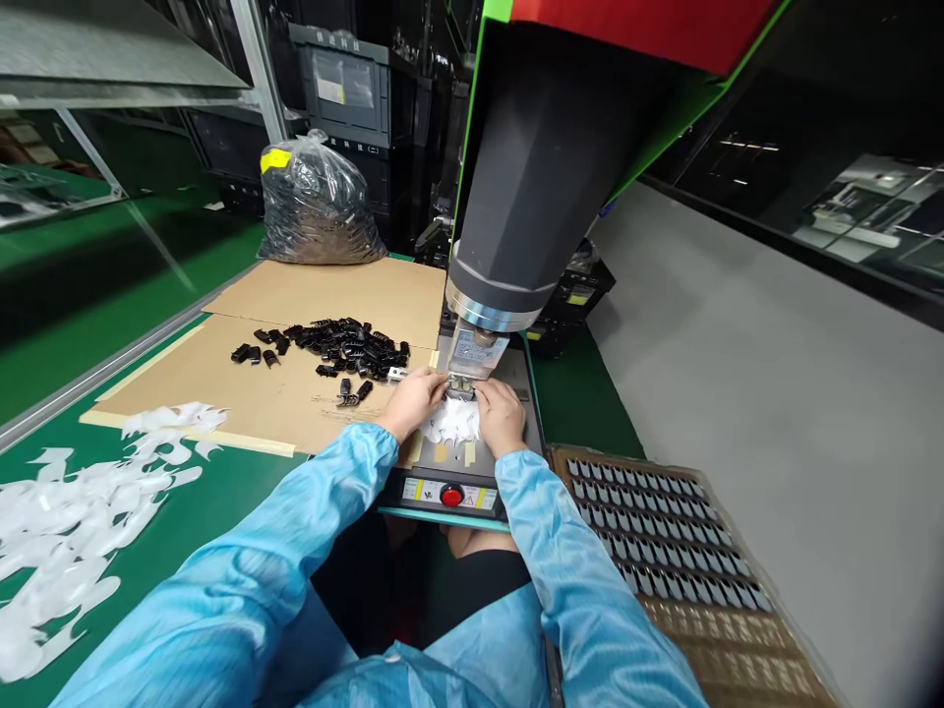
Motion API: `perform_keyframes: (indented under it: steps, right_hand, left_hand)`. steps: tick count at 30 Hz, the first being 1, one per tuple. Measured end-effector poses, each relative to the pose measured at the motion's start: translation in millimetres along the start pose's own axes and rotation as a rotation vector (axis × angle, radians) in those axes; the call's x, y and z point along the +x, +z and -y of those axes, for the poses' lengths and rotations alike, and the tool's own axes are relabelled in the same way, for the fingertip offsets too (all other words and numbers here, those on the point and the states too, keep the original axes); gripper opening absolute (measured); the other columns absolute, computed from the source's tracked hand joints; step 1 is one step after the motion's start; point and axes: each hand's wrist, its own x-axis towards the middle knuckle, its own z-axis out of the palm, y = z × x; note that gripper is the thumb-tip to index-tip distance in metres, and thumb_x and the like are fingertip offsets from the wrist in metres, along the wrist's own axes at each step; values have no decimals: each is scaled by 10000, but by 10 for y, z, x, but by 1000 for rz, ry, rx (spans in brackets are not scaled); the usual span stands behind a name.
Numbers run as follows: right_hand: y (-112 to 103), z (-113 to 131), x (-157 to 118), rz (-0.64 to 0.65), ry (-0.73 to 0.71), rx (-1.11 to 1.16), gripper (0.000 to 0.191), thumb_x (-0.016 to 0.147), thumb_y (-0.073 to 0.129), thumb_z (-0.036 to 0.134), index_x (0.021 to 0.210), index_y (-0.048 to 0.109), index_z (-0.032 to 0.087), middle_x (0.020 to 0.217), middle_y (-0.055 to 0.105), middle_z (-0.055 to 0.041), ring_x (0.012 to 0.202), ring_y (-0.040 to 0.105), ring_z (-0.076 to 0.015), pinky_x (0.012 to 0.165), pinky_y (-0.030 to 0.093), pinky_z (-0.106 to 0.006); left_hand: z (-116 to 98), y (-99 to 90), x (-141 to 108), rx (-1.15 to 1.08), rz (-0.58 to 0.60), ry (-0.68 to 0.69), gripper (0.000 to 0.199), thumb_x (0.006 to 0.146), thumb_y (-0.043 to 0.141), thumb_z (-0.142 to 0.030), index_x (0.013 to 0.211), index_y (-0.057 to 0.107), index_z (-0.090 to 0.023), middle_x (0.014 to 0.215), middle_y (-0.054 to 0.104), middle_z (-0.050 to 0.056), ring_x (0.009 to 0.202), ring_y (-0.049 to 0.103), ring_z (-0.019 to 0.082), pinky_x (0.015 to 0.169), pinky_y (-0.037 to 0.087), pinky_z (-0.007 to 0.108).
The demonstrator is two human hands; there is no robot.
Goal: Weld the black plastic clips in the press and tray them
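Note:
Under the metal head (476, 352) of a press-like machine sits a small metal fixture (461, 387) with a part in it. My left hand (414, 403) reaches its left side, fingers closed and their tips at the fixture. From the right, my right hand (502, 414) also has its fingers drawn together at the fixture's edge. What the fingertips pinch, if anything, is too small and partly hidden. White film-like scraps (451, 423) lie between the hands on the grey machine base (472, 482). Left of my left hand is a pile of small black plastic parts (354, 346) on brown board (295, 398).
A red button (451, 495) sits on the base's front. Many white cut-out scraps (66, 536) spread over the green table at left. On the right stands a tray (708, 629) with rows of grey-topped parts. A filled plastic bag (319, 202) and stacked crates (350, 93) are behind.

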Motion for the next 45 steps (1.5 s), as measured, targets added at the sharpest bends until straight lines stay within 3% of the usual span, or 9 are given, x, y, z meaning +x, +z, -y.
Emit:
perform_keyframes:
  steps: [5, 11, 16, 27, 32, 35, 38, 42, 45]
  right_hand:
    - [-18, 42, -3, 161, -81, -182, 392, 1082, 470, 204, 1355, 741, 278, 1340, 728, -68, 1235, 592, -267, 1027, 484, -383]
    - [-92, 119, 8, 270, -148, -256, 499, 1043, 464, 173, 1519, 609, 219, 1502, 627, -115, 1377, 466, -314, 1106, 417, -439]
    - [-81, 172, 36, 299, -140, -239, 515, 1037, 456, 171, 1537, 574, 194, 1539, 607, -109, 1376, 479, -301, 1150, 398, -441]
    - [-51, 151, -16, 344, -97, -228, 590, 998, 461, 131, 1577, 536, 216, 1610, 555, -68, 1436, 466, -277, 1207, 374, -418]
    - [-93, 154, 25, 379, -78, -289, 632, 967, 496, 126, 1586, 536, 249, 1618, 547, -64, 1461, 429, -316, 1214, 354, -470]
    - [-107, 167, 52, 363, -61, -262, 593, 955, 523, 139, 1538, 589, 227, 1578, 585, -71, 1432, 448, -324, 1199, 369, -462]
    - [-47, 326, 53, 258, -49, -187, 440, 968, 531, 166, 1371, 703, 195, 1447, 666, -103, 1348, 505, -319, 1162, 401, -449]
    - [223, 862, 124, 278, -234, -50, 406, 995, 504, 144, 1348, 695, 198, 1403, 682, -105, 1294, 536, -286, 1129, 428, -425]
    - [517, 1336, 292, 411, -406, -41, 508, 999, 474, 94, 1465, 617, 237, 1515, 624, -75, 1316, 524, -262, 1108, 436, -412]
  left_hand:
    - [-70, 130, 75, 208, 76, 47, 243, 1060, 563, -292, 1094, 789, -208, 1086, 716, 96, 980, 695, 230, 876, 563, 356]
    - [-268, 61, -5, 464, 119, 142, 287, 1067, 534, -375, 1137, 734, -181, 1198, 678, 174, 1169, 625, 342, 920, 489, 473]
    - [-311, 56, -35, 451, 155, 236, 271, 1084, 461, -324, 1196, 657, -174, 1292, 680, 165, 1302, 579, 325, 1049, 454, 485]
    - [-286, -34, -15, 498, 210, 290, 318, 1094, 412, -356, 1158, 660, -167, 1185, 717, 164, 1192, 643, 323, 1166, 403, 542]
    - [-305, -118, -119, 414, 225, 229, 359, 1082, 435, -357, 1308, 644, -172, 1398, 681, 155, 1376, 569, 328, 1216, 384, 548]
    - [-171, -372, -282, 360, 168, 183, 408, 1050, 503, -344, 1419, 602, -201, 1541, 597, 128, 1444, 518, 313, 1235, 386, 519]
    - [132, -737, -575, 353, 22, 32, 427, 1031, 545, -360, 1424, 599, -203, 1533, 584, 139, 1429, 512, 325, 1203, 419, 520]
    - [606, -1057, -983, 383, -88, -220, 418, 1006, 604, -440, 1354, 648, -213, 1377, 619, 165, 1270, 577, 371, 1065, 500, 555]
    - [797, -1078, -1133, 319, -56, -222, 381, 1017, 602, -440, 1328, 672, -231, 1264, 614, 148, 1157, 624, 324, 1017, 541, 499]
